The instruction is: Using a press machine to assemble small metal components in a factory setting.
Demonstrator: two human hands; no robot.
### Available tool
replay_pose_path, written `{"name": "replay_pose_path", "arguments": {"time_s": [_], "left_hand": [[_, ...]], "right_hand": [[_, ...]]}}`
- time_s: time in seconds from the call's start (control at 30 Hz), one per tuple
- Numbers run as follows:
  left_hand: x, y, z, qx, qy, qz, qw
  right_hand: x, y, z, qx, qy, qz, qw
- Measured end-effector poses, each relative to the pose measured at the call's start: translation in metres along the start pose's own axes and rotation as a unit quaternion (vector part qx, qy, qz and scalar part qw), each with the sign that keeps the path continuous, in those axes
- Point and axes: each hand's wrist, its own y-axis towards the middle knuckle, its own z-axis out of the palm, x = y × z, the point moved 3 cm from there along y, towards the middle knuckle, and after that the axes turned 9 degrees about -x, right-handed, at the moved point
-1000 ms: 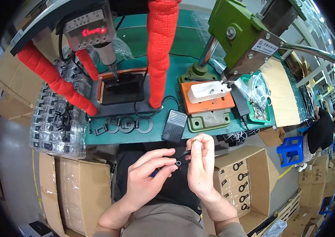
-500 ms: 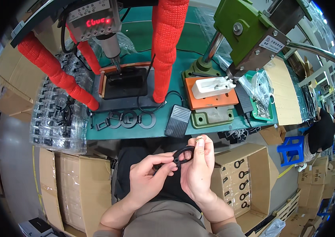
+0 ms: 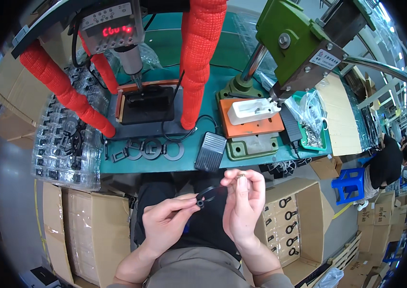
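My left hand (image 3: 167,220) pinches a black ring-shaped part (image 3: 200,203) between thumb and fingertips, by the small round boss on its rim. The ring is tilted above my lap and partly blurred. My right hand (image 3: 243,206), just to the right and apart from the ring, has thumb and forefinger closed on a small brass-coloured piece (image 3: 241,175); its exact kind is too small to tell. Beyond my hands, a black foot-pedal-like block (image 3: 210,151) lies at the bench's front edge.
A green lever press (image 3: 292,43) carries a white fixture (image 3: 251,111) on an orange block. Left of it stands a machine with red-wrapped posts (image 3: 198,62). More black rings (image 3: 173,150), plastic trays (image 3: 64,165) and a green bin of small metal parts (image 3: 315,139) are around. Open cartons (image 3: 311,209) flank me.
My hands have moved apart. The left one has carried the black ring left and slightly down, away from my right hand, which keeps its pinch on the small piece. The view has shifted slightly.
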Motion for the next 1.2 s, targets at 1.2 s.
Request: {"name": "replay_pose_path", "arguments": {"time_s": [1.2], "left_hand": [[-0.04,0.002,-0.011,0.015,0.143,0.087,0.986]], "right_hand": [[0.051,-0.036,0.001,0.17,-0.199,-0.115,0.958]]}}
